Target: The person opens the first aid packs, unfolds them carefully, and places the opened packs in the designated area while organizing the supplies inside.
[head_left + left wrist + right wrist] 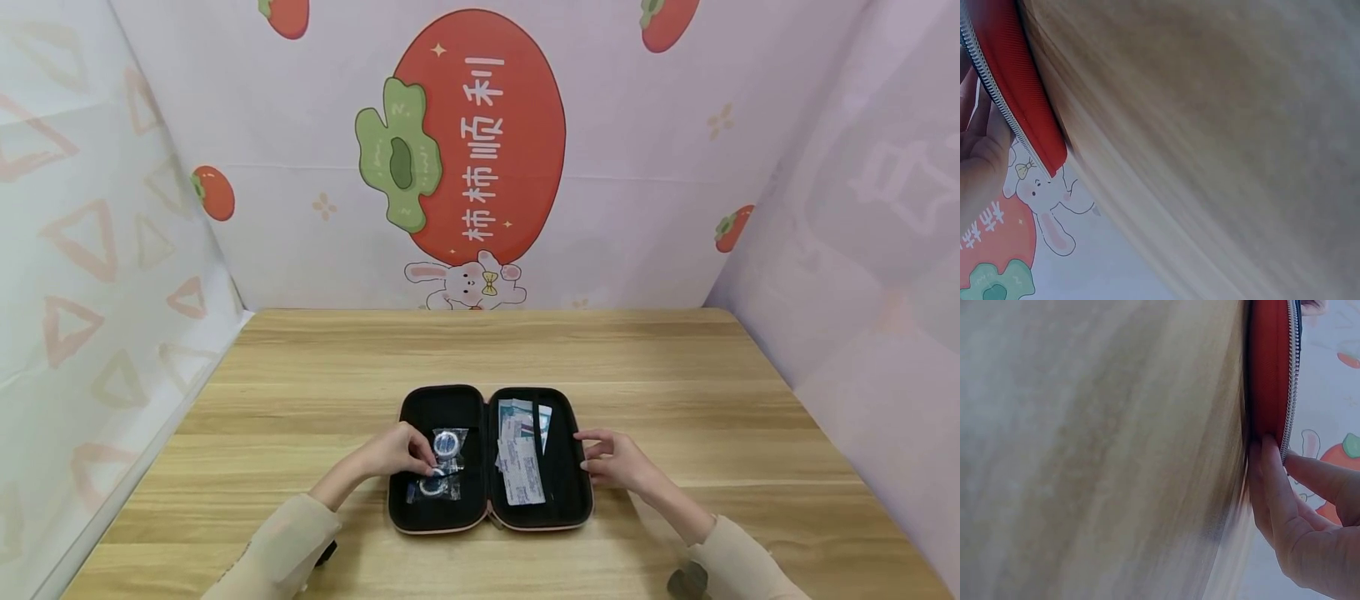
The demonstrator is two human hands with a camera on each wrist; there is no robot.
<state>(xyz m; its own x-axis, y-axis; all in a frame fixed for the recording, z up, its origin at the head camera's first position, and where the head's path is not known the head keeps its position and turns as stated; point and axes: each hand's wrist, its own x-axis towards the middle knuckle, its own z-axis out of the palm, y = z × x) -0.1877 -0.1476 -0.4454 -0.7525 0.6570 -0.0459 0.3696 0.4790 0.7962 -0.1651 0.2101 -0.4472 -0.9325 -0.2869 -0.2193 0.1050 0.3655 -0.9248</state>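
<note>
An opened zip case (558, 518) lies flat on the table, black inside with a red shell. In its left half are small clear packets (447, 444) with round, silver-rimmed items in them. My left hand (396, 452) reaches over the left edge, and its thumb and fingertips pinch a clear packet there; the fingers partly cover it. Printed paper packets (520, 467) sit under a black strap in the right half. My right hand (617, 460) holds the right edge; in the right wrist view the thumb is at the zipper and the fingers (1279, 481) press the red side.
The wooden table (480, 346) reaches back to a printed cloth (637, 167) with a large persimmon on it. Cloth walls (97, 250) stand at both sides. A zipper runs around the case's rim.
</note>
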